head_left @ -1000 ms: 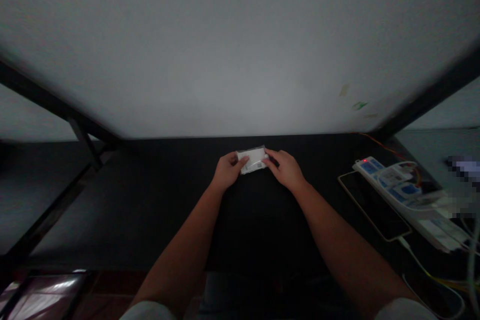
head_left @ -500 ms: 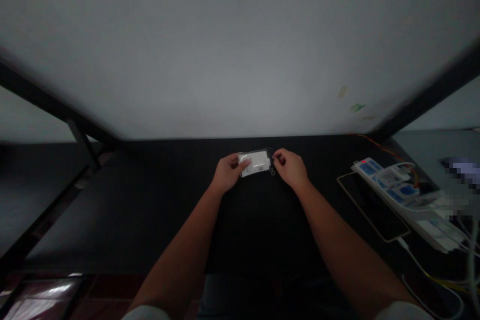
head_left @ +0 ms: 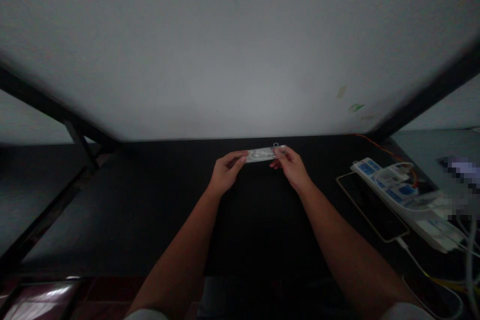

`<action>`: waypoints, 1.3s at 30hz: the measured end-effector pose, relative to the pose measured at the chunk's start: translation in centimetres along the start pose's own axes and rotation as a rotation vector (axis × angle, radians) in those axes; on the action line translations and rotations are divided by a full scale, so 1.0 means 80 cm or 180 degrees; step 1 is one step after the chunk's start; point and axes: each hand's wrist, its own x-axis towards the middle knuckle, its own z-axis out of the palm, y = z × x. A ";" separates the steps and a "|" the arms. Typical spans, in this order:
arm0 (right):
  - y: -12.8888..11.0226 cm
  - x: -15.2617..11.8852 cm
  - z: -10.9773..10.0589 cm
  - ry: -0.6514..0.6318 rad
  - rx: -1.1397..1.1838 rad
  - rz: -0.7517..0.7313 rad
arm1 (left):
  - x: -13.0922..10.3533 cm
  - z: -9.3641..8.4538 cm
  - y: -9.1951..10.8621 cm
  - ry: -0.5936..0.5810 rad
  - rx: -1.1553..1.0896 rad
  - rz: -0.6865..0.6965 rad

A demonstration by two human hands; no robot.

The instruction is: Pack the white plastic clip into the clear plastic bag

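A small clear plastic pouch (head_left: 259,155) with white contents is stretched between my two hands, above the black tabletop (head_left: 258,220). At its left end, my left hand (head_left: 226,171) is closed on it, thumb in front and fingers behind. My right hand (head_left: 291,164) pinches the right end. A small pale ring or clip sticks up from the pouch's upper right corner. What exactly lies inside the pouch is too dim and small to make out.
To the right lies a phone (head_left: 371,206) with a white charging cable (head_left: 412,255) plugged in. Beside it a white power strip (head_left: 405,200) holds several plugs and cables. A grey wall (head_left: 232,60) rises behind the table, with dark metal bars (head_left: 80,142) at both sides.
The pouch has been turned over and tilted, so its clip moved from the lower right to the upper right. My right hand has closed on its right end.
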 end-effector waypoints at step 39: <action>-0.003 -0.005 -0.004 -0.0914 -0.1138 -0.0585 | 0.008 -0.003 -0.019 0.0728 -0.0594 -0.0744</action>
